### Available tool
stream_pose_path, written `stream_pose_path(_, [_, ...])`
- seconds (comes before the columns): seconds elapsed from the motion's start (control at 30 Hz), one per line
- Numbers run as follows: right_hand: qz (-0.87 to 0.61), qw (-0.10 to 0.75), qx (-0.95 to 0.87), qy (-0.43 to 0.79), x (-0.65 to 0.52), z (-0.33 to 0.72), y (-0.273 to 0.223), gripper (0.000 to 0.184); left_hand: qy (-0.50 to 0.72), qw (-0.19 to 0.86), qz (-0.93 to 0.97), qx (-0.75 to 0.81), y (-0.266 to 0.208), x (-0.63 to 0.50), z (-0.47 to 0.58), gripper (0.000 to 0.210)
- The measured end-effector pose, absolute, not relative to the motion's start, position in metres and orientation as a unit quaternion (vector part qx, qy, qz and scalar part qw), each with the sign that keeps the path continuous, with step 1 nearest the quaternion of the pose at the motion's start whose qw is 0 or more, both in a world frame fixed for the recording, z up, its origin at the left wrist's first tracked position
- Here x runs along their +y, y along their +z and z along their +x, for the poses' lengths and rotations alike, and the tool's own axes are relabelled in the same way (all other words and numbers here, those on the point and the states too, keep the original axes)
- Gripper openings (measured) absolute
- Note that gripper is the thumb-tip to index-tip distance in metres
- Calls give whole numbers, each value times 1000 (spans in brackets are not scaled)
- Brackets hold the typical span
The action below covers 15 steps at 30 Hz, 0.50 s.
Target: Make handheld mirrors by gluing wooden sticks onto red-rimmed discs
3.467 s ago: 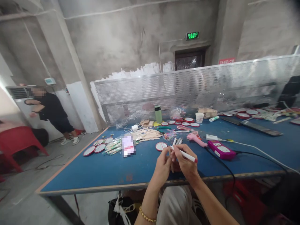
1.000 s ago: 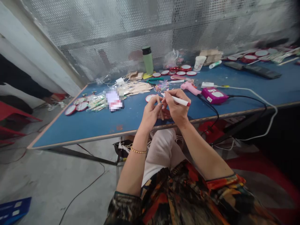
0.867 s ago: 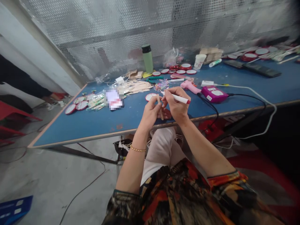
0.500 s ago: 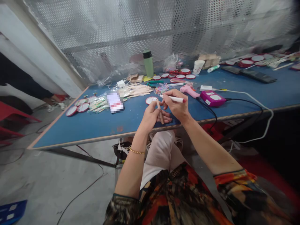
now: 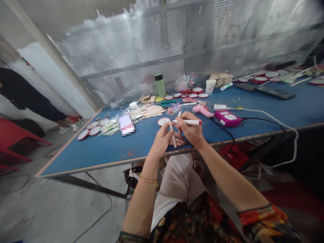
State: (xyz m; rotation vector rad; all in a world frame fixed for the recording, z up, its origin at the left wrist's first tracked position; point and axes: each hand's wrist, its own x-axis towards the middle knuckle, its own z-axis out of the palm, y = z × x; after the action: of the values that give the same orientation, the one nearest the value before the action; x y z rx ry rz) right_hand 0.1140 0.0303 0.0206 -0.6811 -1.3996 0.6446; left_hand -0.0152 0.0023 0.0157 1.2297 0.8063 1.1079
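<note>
My left hand (image 5: 163,140) is closed on a flat wooden craft stick (image 5: 172,135), pinned under the thumb while the other fingers extend beneath it. In my right hand (image 5: 191,131) is a white marker (image 5: 191,122) with a red end, gripped like a pen. Its tip points left, close to the upper end of the stick; whether they touch I cannot tell. A white round disc with a red rim (image 5: 163,121) lies on the table just beyond my left fingers. Colourful small bands (image 5: 174,109) lie in a pile behind my right hand.
On the blue table (image 5: 106,148) are a pink glue gun (image 5: 202,110), a purple box (image 5: 227,118) with cables, a phone-like pixelated item (image 5: 126,124), wooden sticks (image 5: 152,110), a green bottle (image 5: 160,86) and a paper cup (image 5: 210,86). Another person (image 5: 27,94) stands far left.
The view has tilted upward, so the table and hands appear lower. Both hands keep their holds on the stick and marker, the marker now lying more level.
</note>
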Motion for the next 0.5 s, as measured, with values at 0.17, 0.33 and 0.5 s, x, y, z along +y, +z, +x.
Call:
stream_pose_path(0.17, [-310,658,-617,299,30,113,21,21,480,602,533,351,17,1,-14,33])
stream_pose_path(0.33, [-323,651,-616,303,31,112,23,23,482,600,532,353,17,3,-14,33])
stream_pose_path(0.5, [-315,659,-611,307,33,110,23,24,483,594,541,348,15,2,-13,33])
